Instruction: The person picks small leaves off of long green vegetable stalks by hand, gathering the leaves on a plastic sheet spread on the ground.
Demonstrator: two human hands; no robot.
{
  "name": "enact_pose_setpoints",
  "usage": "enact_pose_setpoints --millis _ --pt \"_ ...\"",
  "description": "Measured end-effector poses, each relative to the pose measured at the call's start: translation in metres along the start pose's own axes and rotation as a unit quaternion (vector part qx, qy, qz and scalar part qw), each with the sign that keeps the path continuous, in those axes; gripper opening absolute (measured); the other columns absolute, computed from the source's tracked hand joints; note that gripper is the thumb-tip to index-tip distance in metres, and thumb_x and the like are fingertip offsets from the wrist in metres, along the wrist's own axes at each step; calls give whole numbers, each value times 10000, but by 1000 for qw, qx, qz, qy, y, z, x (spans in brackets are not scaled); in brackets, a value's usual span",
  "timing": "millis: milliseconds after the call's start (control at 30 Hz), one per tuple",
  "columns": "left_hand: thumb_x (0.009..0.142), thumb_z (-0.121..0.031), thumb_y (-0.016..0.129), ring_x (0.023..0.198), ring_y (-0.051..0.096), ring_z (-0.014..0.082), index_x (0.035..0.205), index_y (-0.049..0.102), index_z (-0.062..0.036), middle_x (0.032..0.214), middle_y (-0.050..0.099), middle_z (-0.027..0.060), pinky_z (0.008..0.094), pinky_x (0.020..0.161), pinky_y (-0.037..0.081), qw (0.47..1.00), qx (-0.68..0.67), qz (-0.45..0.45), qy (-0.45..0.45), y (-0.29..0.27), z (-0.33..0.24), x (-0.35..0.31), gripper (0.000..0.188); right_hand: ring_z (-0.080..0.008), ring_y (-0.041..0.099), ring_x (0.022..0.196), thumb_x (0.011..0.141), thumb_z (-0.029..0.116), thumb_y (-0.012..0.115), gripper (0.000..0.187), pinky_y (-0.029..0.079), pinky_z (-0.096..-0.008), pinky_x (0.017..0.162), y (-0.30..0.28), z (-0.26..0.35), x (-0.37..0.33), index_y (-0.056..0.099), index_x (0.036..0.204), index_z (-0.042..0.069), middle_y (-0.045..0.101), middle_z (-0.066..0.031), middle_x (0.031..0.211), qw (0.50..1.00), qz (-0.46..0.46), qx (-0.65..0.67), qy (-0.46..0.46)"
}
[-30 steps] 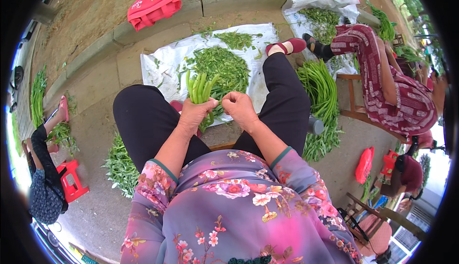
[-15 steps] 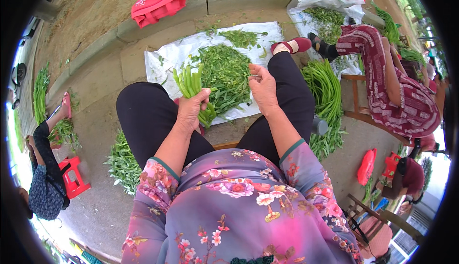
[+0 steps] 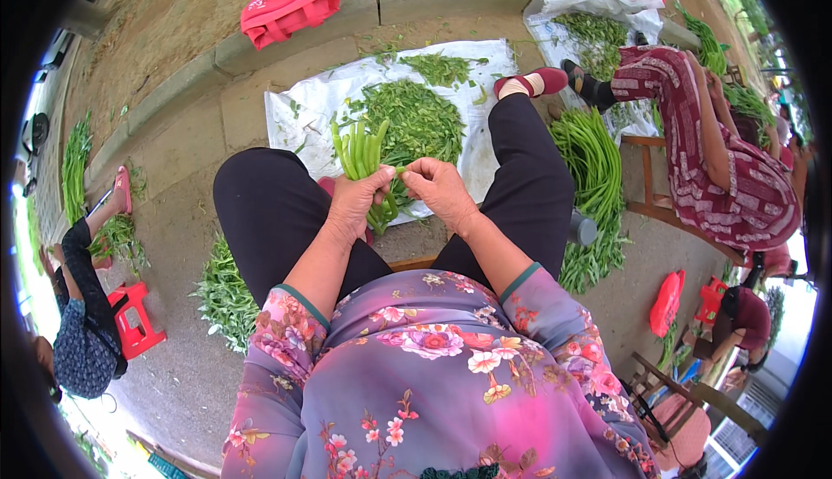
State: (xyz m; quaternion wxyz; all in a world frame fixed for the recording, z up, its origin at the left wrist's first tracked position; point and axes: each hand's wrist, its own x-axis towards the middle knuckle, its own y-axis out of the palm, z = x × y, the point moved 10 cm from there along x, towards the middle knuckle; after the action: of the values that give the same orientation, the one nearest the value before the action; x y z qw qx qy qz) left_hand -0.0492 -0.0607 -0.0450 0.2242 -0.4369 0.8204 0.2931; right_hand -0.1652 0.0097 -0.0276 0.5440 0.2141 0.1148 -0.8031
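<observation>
My left hand (image 3: 354, 202) is closed round a bunch of thick green stems (image 3: 360, 151), whose cut ends point away from me. Close beside it, my right hand (image 3: 439, 189) pinches the tip of a green stem (image 3: 399, 170) that sticks out by my left thumb. Both hands are held over my lap, between my knees. Beyond them a heap of plucked green leaves (image 3: 416, 128) lies on a white woven sheet (image 3: 290, 132). The lower part of the bunch is partly hidden behind my left hand.
Long green stems (image 3: 589, 154) lie by my right leg, near a grey cup (image 3: 581, 229). Leafy greens (image 3: 227, 297) are piled at my left. A red bag (image 3: 290, 4) rests on the kerb. People sit at both sides, one near a red stool (image 3: 136, 321).
My right hand has moved left and nearer, from apart over the leaf heap to a stem tip at my left hand. The bunch has shifted slightly right and stands more upright.
</observation>
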Motion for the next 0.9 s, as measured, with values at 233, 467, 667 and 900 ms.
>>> enact_pose_setpoints --millis 233,467,667,900 --pt "779 -146 711 544 466 76 879 631 -18 664 558 -3 208 491 359 999 23 23 -6 7 3 -1 181 -70 510 589 814 124 604 149 416 -230 526 -5 -5 -1 583 798 -23 575 -16 675 999 -34 37 -22" --pt "779 -159 709 547 462 81 872 617 -29 663 549 -4 212 493 352 999 38 20 -1 10 0 -3 185 -68 500 574 817 117 599 143 404 -231 512 -5 -7 -4 566 766 -13 556 -11 644 997 -41 55 -21" --pt "773 -157 713 548 463 81 862 613 -33 662 548 -3 212 493 350 999 45 23 11 12 -2 -4 183 -70 481 561 798 109 597 130 398 -232 508 -7 -9 -3 561 745 -3 548 -5 637 996 -50 63 -30" --pt "754 -133 725 547 479 81 849 625 -26 670 570 7 209 488 363 998 53 31 -5 15 5 -5 175 -71 449 573 752 77 597 94 391 -242 520 -13 4 -7 538 738 4 518 -2 633 987 -90 -101 -87"
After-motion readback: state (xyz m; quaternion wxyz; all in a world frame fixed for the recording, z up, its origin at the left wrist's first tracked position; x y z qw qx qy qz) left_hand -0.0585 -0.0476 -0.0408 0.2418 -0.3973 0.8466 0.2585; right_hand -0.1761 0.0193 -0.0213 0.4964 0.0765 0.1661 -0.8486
